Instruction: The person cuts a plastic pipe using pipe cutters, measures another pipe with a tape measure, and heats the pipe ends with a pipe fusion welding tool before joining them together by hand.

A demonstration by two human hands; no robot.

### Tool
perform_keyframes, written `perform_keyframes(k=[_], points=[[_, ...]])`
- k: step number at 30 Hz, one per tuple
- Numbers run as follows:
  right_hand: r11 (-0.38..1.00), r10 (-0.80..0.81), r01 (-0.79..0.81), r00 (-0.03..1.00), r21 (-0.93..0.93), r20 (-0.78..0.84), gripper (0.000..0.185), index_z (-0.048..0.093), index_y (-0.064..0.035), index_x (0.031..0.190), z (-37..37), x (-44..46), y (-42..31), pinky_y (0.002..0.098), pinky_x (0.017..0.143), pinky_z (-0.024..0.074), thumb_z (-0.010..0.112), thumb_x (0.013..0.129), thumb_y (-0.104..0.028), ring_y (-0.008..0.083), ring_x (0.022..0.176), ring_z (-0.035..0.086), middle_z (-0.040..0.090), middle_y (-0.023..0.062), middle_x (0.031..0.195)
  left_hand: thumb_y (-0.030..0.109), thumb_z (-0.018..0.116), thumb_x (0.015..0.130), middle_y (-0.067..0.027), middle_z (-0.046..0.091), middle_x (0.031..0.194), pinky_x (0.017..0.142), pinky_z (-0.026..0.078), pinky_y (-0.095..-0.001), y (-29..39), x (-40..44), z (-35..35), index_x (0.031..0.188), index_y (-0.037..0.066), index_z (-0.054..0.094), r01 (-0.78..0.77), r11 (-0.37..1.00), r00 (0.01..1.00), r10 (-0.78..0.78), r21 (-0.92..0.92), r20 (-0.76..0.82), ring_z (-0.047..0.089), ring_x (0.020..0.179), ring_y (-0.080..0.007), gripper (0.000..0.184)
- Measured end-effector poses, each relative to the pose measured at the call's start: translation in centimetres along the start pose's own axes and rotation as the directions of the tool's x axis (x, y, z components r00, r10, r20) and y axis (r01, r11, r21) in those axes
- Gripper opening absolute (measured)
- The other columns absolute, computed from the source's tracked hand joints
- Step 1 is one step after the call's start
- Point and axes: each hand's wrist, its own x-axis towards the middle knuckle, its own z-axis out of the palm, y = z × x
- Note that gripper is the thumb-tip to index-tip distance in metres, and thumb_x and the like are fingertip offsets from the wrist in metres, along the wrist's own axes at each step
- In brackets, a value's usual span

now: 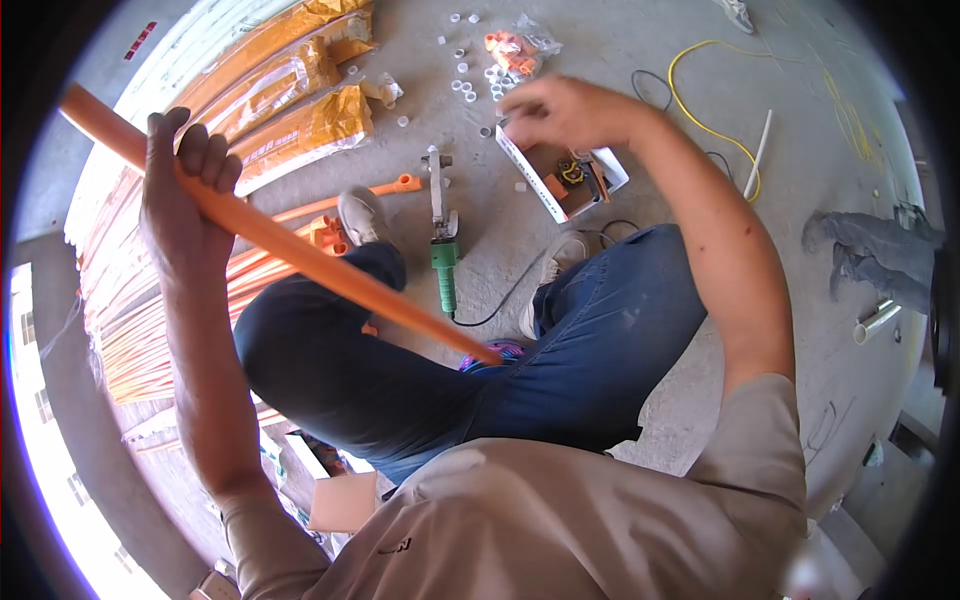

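My left hand (190, 185) is wrapped round a long orange pipe (320, 265), which slants from the upper left down to between my thighs. Over the near edge of a white box (545, 185) is my right hand (560, 112), its fingers curled; whatever they hold, if anything, is hidden. Inside the box lie dark and orange items and a yellow-black coil. Between my feet a green-handled tool (444, 265) with a metal head lies on the floor, its dark cord running off to the right.
Orange pipes (150, 345) and wrapped bundles (310, 130) lie at the left. White rings (462, 68) and a bag of orange fittings (512, 52) are beyond the box. A yellow cable (690, 108), white tube (760, 155) and metal pipe (877, 322) lie right; a cardboard box (343, 502) is lower left.
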Motion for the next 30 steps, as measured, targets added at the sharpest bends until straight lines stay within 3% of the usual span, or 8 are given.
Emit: perform_keyframes(k=[1, 3, 7, 12, 18, 21, 26, 30], points=[[0.995, 0.060, -0.069, 0.991, -0.070, -0.117, 0.048, 0.064, 0.0005, 0.121, -0.9, -0.1, 3.1, 0.0357, 0.085, 0.0529, 0.072, 0.089, -0.033, 0.0234, 0.092, 0.067, 0.071, 0.0160, 0.099, 0.031, 0.054, 0.104, 0.0040, 0.034, 0.070, 0.055, 0.032, -0.0241, -0.1, -0.2, 0.5, 0.106, 0.005, 0.052, 0.023, 0.999, 0.999, -0.021, 0.048, -0.034, 0.033, 0.063, -0.0067, 0.026], [0.896, 0.280, -0.306, 0.952, -0.321, -0.126, 0.053, 0.065, 0.0032, 0.120, -2.4, -0.9, 7.9, 0.0406, 0.083, 0.0544, 0.073, 0.084, -0.035, 0.0321, 0.095, 0.070, 0.071, 0.0223, 0.106, 0.036, 0.050, 0.105, 0.0040, 0.035, 0.069, 0.053, 0.032, -0.0228, -1.0, -0.3, 0.8, 0.116, 0.002, 0.052, 0.017, 0.988, 0.999, -0.012, 0.151, -0.037, 0.032, 0.056, -0.0056, 0.036], [0.824, 0.430, -0.462, 0.887, -0.329, -0.169, 0.056, 0.063, 0.0010, 0.125, 2.5, -2.5, 18.5, 0.0437, 0.091, 0.0528, 0.075, 0.079, -0.029, 0.0382, 0.101, 0.067, 0.069, 0.0238, 0.110, 0.034, 0.045, 0.107, 0.0051, 0.033, 0.064, 0.046, 0.030, -0.0211, -5.2, 1.2, 0.1, 0.118, 0.003, 0.051, 0.075, 0.994, 0.994, -0.081, 0.076, 0.077, 0.030, 0.048, -0.0041, 0.034], [0.711, 0.385, -0.394, 0.911, -0.583, -0.146, 0.034, 0.066, -0.0045, 0.114, 11.0, -0.5, 24.5, 0.0426, 0.101, 0.0457, 0.066, 0.081, -0.013, 0.0312, 0.124, 0.054, 0.061, 0.0136, 0.127, 0.029, 0.041, 0.108, 0.0048, 0.035, 0.064, 0.043, 0.031, -0.0208, -6.8, 2.4, -0.5, 0.118, 0.004, 0.049, 0.134, 0.991, 0.979, -0.132, 0.000, 0.156, 0.033, 0.046, -0.0043, 0.028], [0.505, 0.314, -0.281, 0.940, -0.816, -0.130, 0.028, 0.067, -0.0071, 0.111, 16.5, 2.6, 30.6, 0.0406, 0.102, 0.0398, 0.051, 0.091, -0.017, 0.0260, 0.119, 0.052, 0.061, 0.0098, 0.115, 0.029, 0.038, 0.108, 0.0016, 0.041, 0.064, 0.044, 0.037, -0.0219, -6.7, 2.6, -0.7, 0.113, 0.004, 0.046, 0.109, 0.991, 0.991, -0.115, 0.077, 0.075, 0.035, 0.044, -0.0067, 0.027], [0.393, 0.275, -0.263, 0.948, -0.881, -0.160, 0.031, 0.067, -0.0066, 0.111, 17.3, 3.4, 32.2, 0.0428, 0.099, 0.0407, 0.046, 0.094, -0.020, 0.0260, 0.112, 0.053, 0.060, 0.0095, 0.111, 0.032, 0.041, 0.108, 0.0015, 0.041, 0.063, 0.043, 0.038, -0.0224, -6.9, 2.9, -1.0, 0.113, 0.005, 0.046, 0.129, 0.991, 0.965, -0.136, 0.044, 0.223, 0.037, 0.044, -0.0068, 0.029], [0.519, 0.296, -0.376, 0.922, -0.767, -0.252, 0.034, 0.064, -0.0052, 0.117, 17.4, 2.9, 31.8, 0.0450, 0.108, 0.0365, 0.043, 0.095, -0.018, 0.0302, 0.131, 0.046, 0.061, 0.0116, 0.122, 0.031, 0.045, 0.106, 0.0022, 0.039, 0.063, 0.041, 0.036, -0.0239, -7.3, 2.7, -0.5, 0.110, 0.009, 0.047, 0.228, 0.969, 0.972, -0.220, -0.094, 0.084, 0.035, 0.042, -0.0069, 0.024], [0.643, 0.379, -0.399, 0.907, -0.654, -0.181, 0.043, 0.058, -0.0015, 0.124, 15.6, 2.6, 29.6, 0.0459, 0.114, 0.0318, 0.065, 0.083, -0.014, 0.0314, 0.135, 0.045, 0.062, 0.0154, 0.123, 0.027, 0.052, 0.101, 0.0024, 0.037, 0.062, 0.040, 0.035, -0.0254, -7.2, 3.1, -0.4, 0.103, 0.010, 0.050, 0.265, 0.957, 0.964, -0.266, -0.120, 0.009, 0.037, 0.043, -0.0082, 0.017]])
